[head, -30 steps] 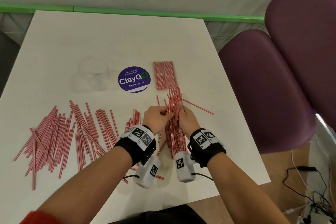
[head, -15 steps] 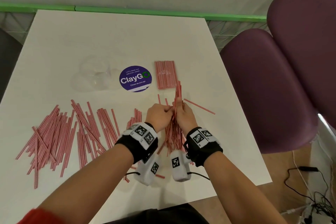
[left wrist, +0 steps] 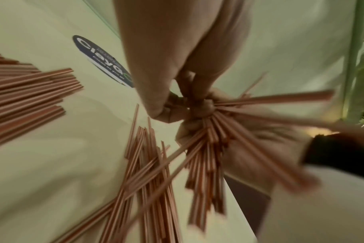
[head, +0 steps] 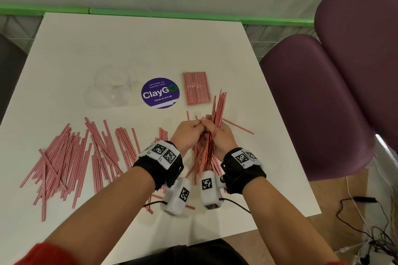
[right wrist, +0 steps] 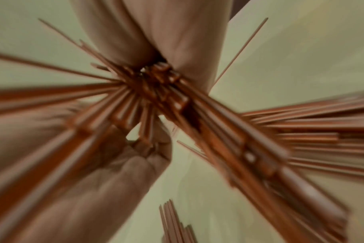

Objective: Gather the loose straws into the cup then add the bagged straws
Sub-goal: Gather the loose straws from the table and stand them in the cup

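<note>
Closest to the camera, at the bottom of the head view, both forearms reach in wearing black wrist straps with white tagged camera units. The right hand [head: 223, 135] has its fingers curled around a bundle of straws [head: 217, 114], gripping it at mid-length so the red-striped ends fan out above and below the fist. The left hand [head: 187, 132] sits right against it, fingers curled and pinching the same bundle from the left. In the left wrist view you can see the fingers [left wrist: 162, 105] meeting at the knot of straws, and the right wrist view is basically a blurry starburst of them.

Under the hands, more straws lie flat on the white table [head: 150, 49], near its front edge. The big mess of loose straws [head: 64, 161] is spread over the left-centre of the frame, well apart from the hands. One single straw [head: 238, 126] lies just right of the right hand.

Further back, mid-frame: the bagged straws [head: 196, 88], a flat rectangular pack, lies just above the held bundle's tips. Left of it is a round purple ClayGo sticker [head: 160, 92], then the clear cup [head: 113, 89], which looks to have nothing in it, though being see-through it's hard to read. Purple chairs [head: 323, 103] fill the right side.
</note>
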